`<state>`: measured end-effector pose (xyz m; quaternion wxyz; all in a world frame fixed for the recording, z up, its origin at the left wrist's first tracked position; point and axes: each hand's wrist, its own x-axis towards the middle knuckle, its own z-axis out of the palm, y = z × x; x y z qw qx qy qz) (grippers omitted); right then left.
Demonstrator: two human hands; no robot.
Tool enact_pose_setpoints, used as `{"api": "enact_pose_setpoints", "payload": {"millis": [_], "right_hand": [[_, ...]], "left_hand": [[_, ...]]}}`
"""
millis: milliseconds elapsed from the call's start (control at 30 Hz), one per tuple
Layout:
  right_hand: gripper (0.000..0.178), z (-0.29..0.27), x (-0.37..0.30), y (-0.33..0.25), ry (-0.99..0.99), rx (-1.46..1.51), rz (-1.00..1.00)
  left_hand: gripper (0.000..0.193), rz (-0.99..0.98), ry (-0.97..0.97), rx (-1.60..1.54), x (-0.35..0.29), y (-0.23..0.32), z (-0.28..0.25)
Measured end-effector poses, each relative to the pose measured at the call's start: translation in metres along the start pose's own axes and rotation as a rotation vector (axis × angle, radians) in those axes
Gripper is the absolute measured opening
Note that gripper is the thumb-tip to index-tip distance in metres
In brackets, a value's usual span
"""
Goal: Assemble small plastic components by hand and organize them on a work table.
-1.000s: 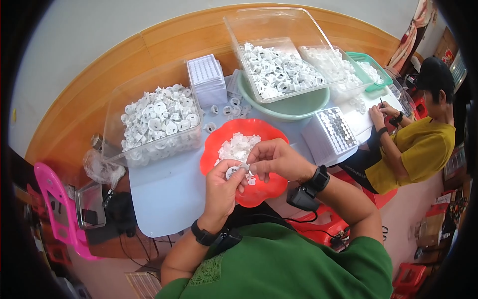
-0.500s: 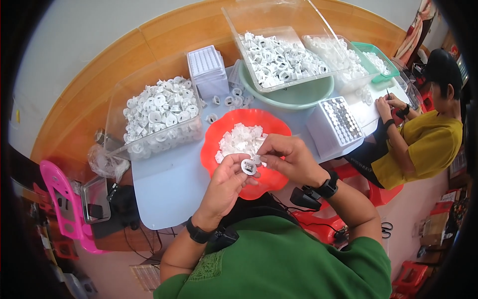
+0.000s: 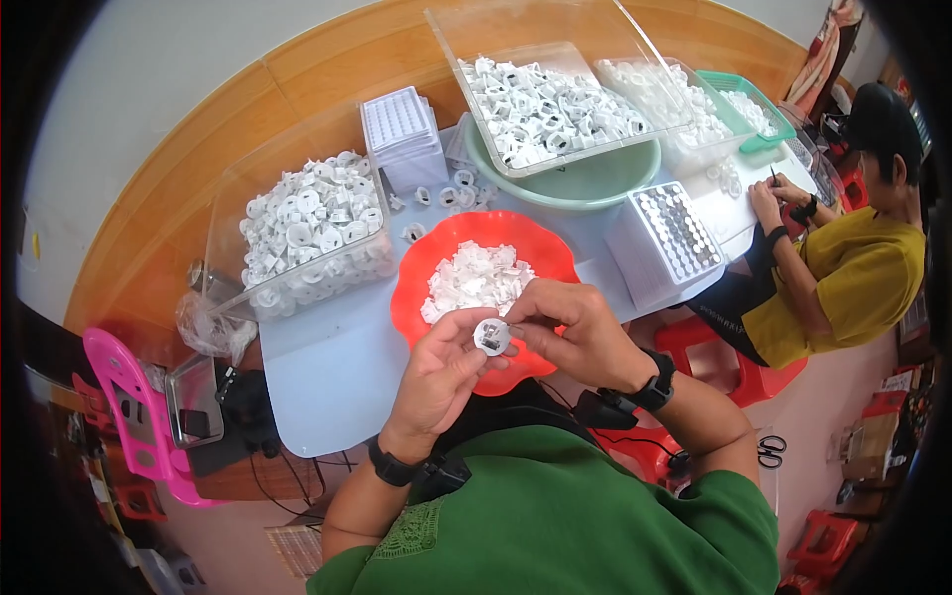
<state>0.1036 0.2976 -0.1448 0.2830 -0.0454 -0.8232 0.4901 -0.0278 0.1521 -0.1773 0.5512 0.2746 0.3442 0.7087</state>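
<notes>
My left hand (image 3: 443, 369) is closed, holding a small round white plastic part (image 3: 492, 337) between thumb and fingers. The part's face, with a dark and metallic middle, is turned up. At the part's right edge, my right hand (image 3: 580, 335) is pinched shut; whatever sits between its fingertips is hidden. Both hands are over the near side of a red wavy-rimmed bowl (image 3: 416, 283). In that bowl lies a heap of small translucent white pieces (image 3: 478, 281).
Clear bins of white parts stand left (image 3: 322, 260) and back (image 3: 555, 159), the latter over a pale green basin (image 3: 595, 190). White tray stacks (image 3: 402, 139) (image 3: 650, 263) flank the red bowl. At right, a person in yellow (image 3: 838, 273) works at the table; a pink chair (image 3: 129, 407) stands left.
The round part has turned so its face shows more fully. My right fingertips have come closer against its edge. The whole view has shifted slightly.
</notes>
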Motion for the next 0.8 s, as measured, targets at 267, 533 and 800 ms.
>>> {"api": "enact_pose_setpoints", "payload": {"millis": [267,533,800], "right_hand": [[0.011,0.0,-0.001,-0.009,0.047,0.024,0.038],[0.013,-0.005,-0.002,-0.018,0.029,0.026,0.063],[0.008,-0.009,-0.011,-0.006,0.014,0.387,0.355]], "left_hand": [[0.04,0.076,-0.021,0.043,0.0,-0.002,0.001],[0.035,0.11,-0.049,0.063,-0.002,-0.004,-0.003],[0.041,0.07,-0.09,0.038,-0.004,-0.003,-0.007]]}}
